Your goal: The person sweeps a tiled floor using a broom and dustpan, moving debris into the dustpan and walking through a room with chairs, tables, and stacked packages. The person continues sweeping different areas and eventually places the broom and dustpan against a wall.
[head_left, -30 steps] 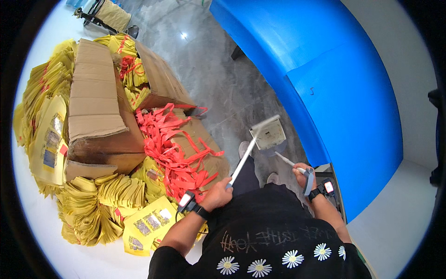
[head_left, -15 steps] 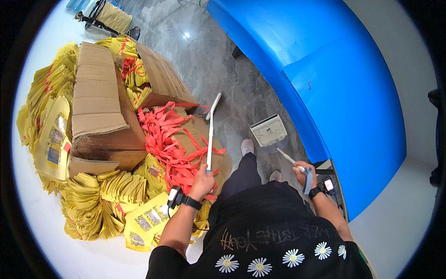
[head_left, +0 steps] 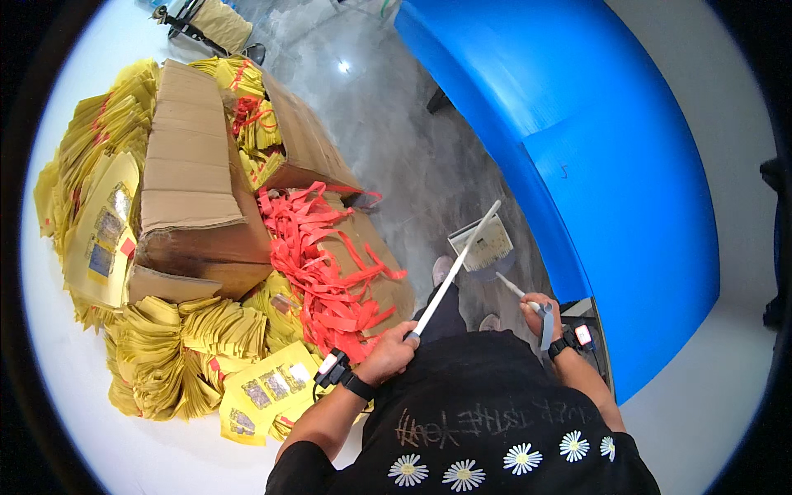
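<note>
My left hand [head_left: 390,355] is closed round the grip of a white broom [head_left: 454,280]. Its stick slants up and to the right, and the far end lies across the view of the dustpan. I cannot make out the broom's bristles or whether it touches the pan. In my right hand [head_left: 540,313] is the handle of a white dustpan [head_left: 490,249], with a grey part at the handle's end. The pan is near the floor ahead of my feet, and grey bits show in it.
At left, cardboard boxes [head_left: 194,181] stand among bundles of yellow paper sheets [head_left: 153,355]. A tangle of red ribbons [head_left: 309,264] lies on cardboard beside my left hand. A blue-covered table [head_left: 627,190] curves along the right. Grey tiled floor [head_left: 371,107] runs between.
The broom has swung to the right, from over the floor beside the ribbons to across the dustpan. My left hand moved right and slightly down; my right hand stayed nearly in place.
</note>
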{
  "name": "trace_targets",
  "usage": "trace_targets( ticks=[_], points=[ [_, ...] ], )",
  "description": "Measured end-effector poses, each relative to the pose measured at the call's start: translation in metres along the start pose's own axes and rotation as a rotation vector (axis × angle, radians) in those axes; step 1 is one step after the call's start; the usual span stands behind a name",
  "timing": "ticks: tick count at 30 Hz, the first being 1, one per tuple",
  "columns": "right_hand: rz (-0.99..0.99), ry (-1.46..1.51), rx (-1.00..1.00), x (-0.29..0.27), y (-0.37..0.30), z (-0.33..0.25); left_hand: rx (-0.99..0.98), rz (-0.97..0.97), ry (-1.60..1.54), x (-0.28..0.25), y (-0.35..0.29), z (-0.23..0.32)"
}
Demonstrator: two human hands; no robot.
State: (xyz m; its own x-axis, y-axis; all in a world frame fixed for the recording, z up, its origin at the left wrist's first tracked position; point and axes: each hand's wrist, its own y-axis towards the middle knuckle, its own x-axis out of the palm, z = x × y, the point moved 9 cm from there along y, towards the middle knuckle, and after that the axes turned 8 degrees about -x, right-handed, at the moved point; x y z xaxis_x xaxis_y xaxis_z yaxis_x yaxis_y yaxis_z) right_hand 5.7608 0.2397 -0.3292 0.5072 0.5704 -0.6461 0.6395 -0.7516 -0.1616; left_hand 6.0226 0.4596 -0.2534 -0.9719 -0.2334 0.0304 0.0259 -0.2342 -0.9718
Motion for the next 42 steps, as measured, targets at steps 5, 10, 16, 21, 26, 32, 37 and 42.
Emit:
trace_targets(
  ticks=[5,10,16,21,26,32,37,42],
  points=[
    [0.006,0.023,0.061,0.007,0.012,-0.015,0.171,0.134,0.192,-0.032,-0.014,0.032],
    [0.024,0.108,0.039,0.019,0.037,-0.043,0.228,0.222,0.136,-0.073,-0.014,0.052],
    [0.009,0.203,0.069,0.028,0.087,-0.08,0.26,0.273,0.043,-0.113,-0.02,0.077],
    [0.004,0.1,-0.122,0.021,0.145,-0.132,0.215,0.273,-0.124,-0.134,-0.021,0.098],
    [-0.065,0.083,-0.152,0.012,0.207,-0.163,0.193,0.266,-0.278,-0.144,-0.023,0.132],
    [-0.112,0.112,-0.252,-0.017,0.292,-0.197,0.171,0.295,-0.361,-0.151,-0.041,0.2],
    [-0.151,0.175,-0.301,-0.027,0.356,-0.212,0.185,0.3,-0.451,-0.162,-0.045,0.254],
    [-0.132,0.12,-0.344,-0.02,0.416,-0.24,0.177,0.32,-0.497,-0.204,-0.039,0.3]
  ],
)
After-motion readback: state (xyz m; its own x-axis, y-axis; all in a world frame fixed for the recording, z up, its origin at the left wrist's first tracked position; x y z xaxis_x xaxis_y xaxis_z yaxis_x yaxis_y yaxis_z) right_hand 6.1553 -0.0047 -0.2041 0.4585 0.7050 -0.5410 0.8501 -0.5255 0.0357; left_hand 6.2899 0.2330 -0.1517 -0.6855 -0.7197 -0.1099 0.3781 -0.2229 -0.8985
